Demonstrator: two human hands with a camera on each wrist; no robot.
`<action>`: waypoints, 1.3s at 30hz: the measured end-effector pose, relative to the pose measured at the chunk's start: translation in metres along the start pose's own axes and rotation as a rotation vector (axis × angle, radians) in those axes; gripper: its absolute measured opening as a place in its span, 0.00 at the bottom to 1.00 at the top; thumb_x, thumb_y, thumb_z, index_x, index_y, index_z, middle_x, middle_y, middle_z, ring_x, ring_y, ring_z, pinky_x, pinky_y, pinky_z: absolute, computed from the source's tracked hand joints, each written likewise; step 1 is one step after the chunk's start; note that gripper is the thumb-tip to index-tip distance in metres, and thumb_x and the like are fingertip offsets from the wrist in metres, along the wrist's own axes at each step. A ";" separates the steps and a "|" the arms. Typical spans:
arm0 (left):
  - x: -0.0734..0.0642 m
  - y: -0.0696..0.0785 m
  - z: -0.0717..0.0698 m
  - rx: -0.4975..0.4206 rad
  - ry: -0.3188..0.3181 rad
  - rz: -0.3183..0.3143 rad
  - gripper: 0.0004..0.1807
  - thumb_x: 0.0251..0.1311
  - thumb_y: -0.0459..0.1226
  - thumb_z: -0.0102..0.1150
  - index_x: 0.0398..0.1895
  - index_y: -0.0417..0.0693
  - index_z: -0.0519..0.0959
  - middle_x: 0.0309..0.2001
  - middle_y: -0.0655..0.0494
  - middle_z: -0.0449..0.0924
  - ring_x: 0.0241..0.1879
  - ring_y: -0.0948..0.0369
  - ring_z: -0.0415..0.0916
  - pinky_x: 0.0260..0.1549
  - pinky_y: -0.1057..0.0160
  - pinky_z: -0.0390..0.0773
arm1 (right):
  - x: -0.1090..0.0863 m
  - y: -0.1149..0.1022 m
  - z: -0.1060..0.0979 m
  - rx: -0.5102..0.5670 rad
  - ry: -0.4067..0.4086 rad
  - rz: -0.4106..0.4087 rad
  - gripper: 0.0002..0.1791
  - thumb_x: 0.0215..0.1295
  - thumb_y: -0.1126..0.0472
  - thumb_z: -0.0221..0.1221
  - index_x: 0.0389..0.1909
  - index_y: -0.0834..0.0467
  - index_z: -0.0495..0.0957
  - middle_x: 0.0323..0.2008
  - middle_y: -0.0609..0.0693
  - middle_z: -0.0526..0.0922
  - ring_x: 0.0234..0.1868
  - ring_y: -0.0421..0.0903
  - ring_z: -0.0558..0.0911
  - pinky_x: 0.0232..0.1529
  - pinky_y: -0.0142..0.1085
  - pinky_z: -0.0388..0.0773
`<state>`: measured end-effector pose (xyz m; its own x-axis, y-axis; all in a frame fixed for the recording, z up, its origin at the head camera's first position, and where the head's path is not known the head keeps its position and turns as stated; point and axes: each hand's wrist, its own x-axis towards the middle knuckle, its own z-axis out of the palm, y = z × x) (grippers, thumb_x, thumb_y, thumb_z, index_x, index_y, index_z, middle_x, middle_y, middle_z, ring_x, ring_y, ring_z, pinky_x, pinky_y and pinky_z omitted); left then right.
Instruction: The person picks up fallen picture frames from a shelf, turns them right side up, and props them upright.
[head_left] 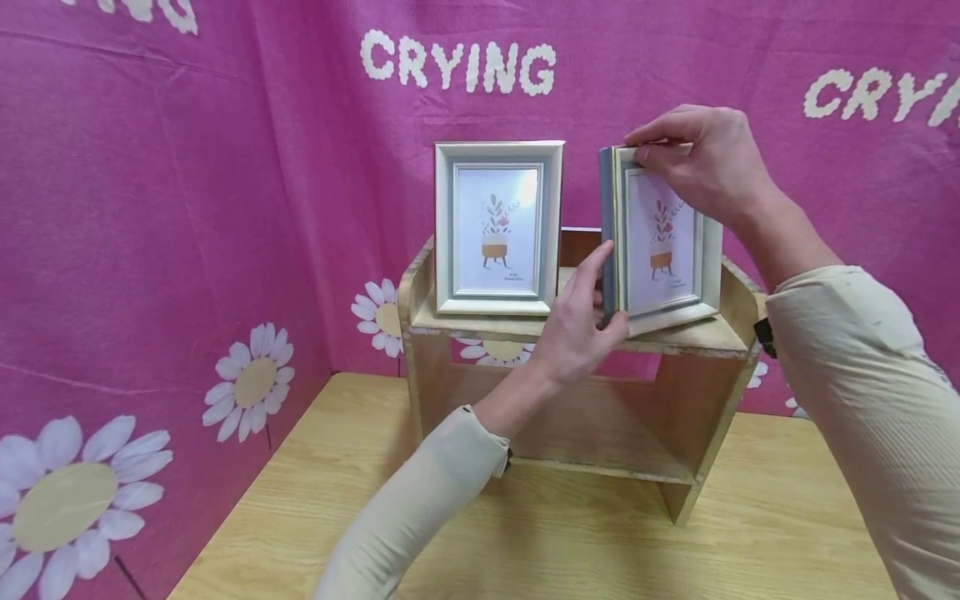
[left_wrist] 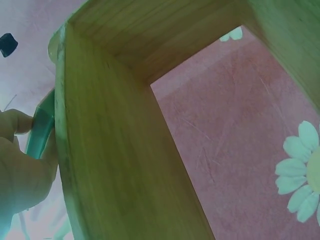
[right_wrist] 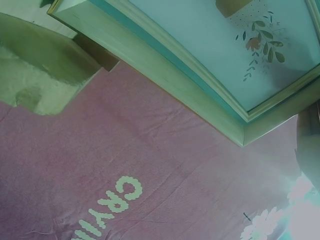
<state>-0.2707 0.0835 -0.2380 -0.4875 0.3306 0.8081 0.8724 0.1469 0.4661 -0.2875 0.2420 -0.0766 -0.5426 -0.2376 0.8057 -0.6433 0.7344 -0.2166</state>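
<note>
My right hand (head_left: 712, 162) pinches the top edge of a white picture frame (head_left: 663, 250), turned slightly on the right of a wooden shelf's top board. At its lower left side my left hand (head_left: 573, 337) grips the edge, thumb near the bottom corner and fingers reaching behind. A blue-grey strip (head_left: 608, 225) runs along that side, behind a thin gold line. In the left wrist view, thumb and fingers hold a teal edge (left_wrist: 41, 125) beside the wood. The frame's front (right_wrist: 240, 60), with its potted-plant print, fills the right wrist view's upper right. Its back is hidden.
A matching picture frame (head_left: 498, 225) stands upright on the left of the top board. The wooden shelf (head_left: 708, 408) has raised sides and a lower board, and stands on a light wood table (head_left: 360, 450). Pink cloth (head_left: 300, 167) with daisies and lettering hangs behind and left.
</note>
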 end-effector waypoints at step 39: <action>0.008 -0.014 -0.017 0.080 -0.047 -0.014 0.42 0.57 0.21 0.52 0.76 0.38 0.49 0.49 0.39 0.74 0.31 0.60 0.72 0.24 0.76 0.74 | 0.000 0.019 -0.013 -0.180 -0.011 0.057 0.14 0.63 0.65 0.59 0.47 0.61 0.86 0.47 0.60 0.86 0.39 0.27 0.70 0.40 0.18 0.63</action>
<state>-0.2874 0.0682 -0.2318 -0.4989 0.3713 0.7831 0.8666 0.2252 0.4453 -0.2927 0.2648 -0.0737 -0.5818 -0.1986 0.7887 -0.5048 0.8485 -0.1587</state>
